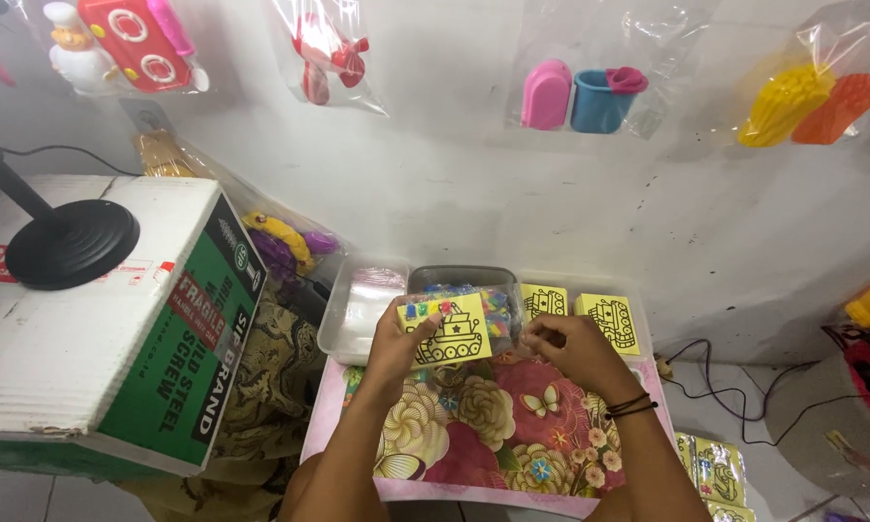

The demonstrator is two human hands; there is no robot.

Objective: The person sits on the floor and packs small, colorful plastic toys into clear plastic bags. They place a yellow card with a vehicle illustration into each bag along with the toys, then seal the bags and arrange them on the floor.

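The left hand (388, 350) is holding up a yellow card (446, 331) with a black drawing, over the flowery table (483, 425). The right hand (572, 350) is pinching the clear bag (501, 311) around the card. More yellow cards (580, 311) are lying behind, beside a clear tub (357, 314). A big box (96, 319) is sitting on the left. Bagged toys (582, 95) are hanging on the white wall (454, 184).

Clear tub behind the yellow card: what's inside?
The clear tub holds small multicoloured pieces. The yellow card in the left hand covers its front, so what lies lower down is hidden.
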